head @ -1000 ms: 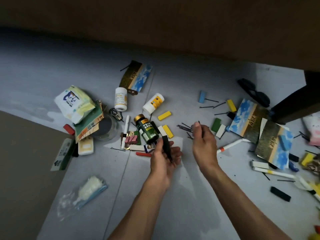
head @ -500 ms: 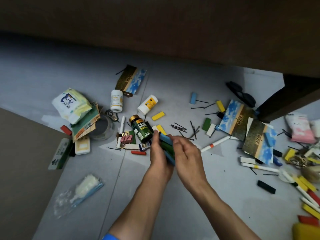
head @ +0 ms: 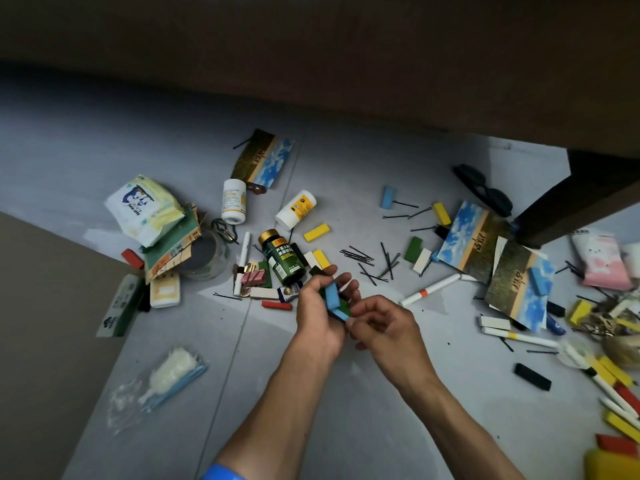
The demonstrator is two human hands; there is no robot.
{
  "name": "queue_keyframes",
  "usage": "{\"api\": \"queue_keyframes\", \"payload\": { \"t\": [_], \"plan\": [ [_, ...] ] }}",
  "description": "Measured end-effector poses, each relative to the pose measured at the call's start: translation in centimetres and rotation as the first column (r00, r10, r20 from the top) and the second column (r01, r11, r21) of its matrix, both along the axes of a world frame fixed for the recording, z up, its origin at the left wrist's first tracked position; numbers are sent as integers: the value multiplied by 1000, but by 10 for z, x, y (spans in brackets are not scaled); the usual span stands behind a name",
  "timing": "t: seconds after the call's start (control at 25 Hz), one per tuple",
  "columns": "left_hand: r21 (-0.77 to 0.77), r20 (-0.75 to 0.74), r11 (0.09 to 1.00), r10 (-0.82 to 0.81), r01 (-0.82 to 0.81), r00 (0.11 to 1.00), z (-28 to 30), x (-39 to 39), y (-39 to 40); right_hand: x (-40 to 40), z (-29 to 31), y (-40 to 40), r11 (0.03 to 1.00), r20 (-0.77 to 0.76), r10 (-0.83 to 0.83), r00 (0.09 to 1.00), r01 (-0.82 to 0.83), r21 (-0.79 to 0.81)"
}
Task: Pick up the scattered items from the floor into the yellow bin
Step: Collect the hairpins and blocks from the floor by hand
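My left hand grips a small stack of blocks, blue ones with green between them. My right hand sits beside it with fingers curled, its fingertips at the lower end of the stack. Scattered on the grey floor are a green bottle, two white bottles, a yellow block, a bunch of black hairpins, a white marker and blue-and-gold cards. A corner of the yellow bin shows at the bottom right.
A tissue pack, papers and a tape roll lie left. A plastic bag lies lower left. Sunglasses and a dark furniture leg are upper right. More markers and blocks crowd the right edge.
My right hand left the hairpins and came to my left hand. The stack in my left hand now shows blue and green blocks. The view shifted right, bringing the yellow bin corner into sight.
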State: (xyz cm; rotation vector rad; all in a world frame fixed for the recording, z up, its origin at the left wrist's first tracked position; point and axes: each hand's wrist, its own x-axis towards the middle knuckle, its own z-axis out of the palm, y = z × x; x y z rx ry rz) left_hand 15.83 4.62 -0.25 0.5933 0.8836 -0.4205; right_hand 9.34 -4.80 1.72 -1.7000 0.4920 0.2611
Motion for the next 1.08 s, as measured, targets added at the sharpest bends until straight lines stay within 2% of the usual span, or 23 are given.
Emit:
{"api": "queue_keyframes", "payload": {
  "t": [0.12,0.24,0.32,0.36,0.4,0.44,0.48,0.52,0.6,0.72,0.84,0.96,1.0,1.08],
  "plan": [
    [-16,55,1000,5,-4,998,-1,0,2,-1,-5,3,992,-11,-33,999,34,124],
    [7,75,1000,-11,10,997,0,-1,4,-2,-9,7,975,-11,88,996,-83,206],
    [25,71,1000,-8,7,997,-1,0,7,4,-12,2,976,29,33,999,-39,213],
    [29,65,1000,-7,5,998,-2,0,9,11,-16,-5,991,51,-57,997,50,127],
    [36,54,999,-15,13,998,-2,0,10,22,-24,-15,990,67,-107,992,113,-86],
    [46,39,998,-33,31,999,-3,-1,11,35,-31,-25,921,65,-78,995,97,-376],
    [56,22,997,-56,55,998,-4,-2,12,48,-37,-33,785,7,-24,1000,23,-620],
    [62,11,995,-78,77,997,-4,-3,13,59,-44,-38,661,-93,4,996,-72,-747],
    [67,1,993,-102,101,995,-5,-3,16,75,-55,-36,543,-198,1,980,-167,-823],
    [79,-5,991,-104,104,995,-7,-3,20,84,-66,-24,453,-124,120,985,-165,-876],
    [94,-7,990,-109,109,994,-9,-3,23,88,-71,-25,496,-39,287,957,-184,-848],
    [113,-15,987,-112,113,994,-11,-4,25,96,-70,-25,528,-17,339,941,-205,-824],
    [111,-18,988,-109,110,994,-11,-4,25,100,-69,-23,492,-40,352,935,-222,-842],
    [105,-26,990,-95,97,995,-12,-4,27,107,-65,-18,329,-141,395,908,-283,-901]
  ]
}}
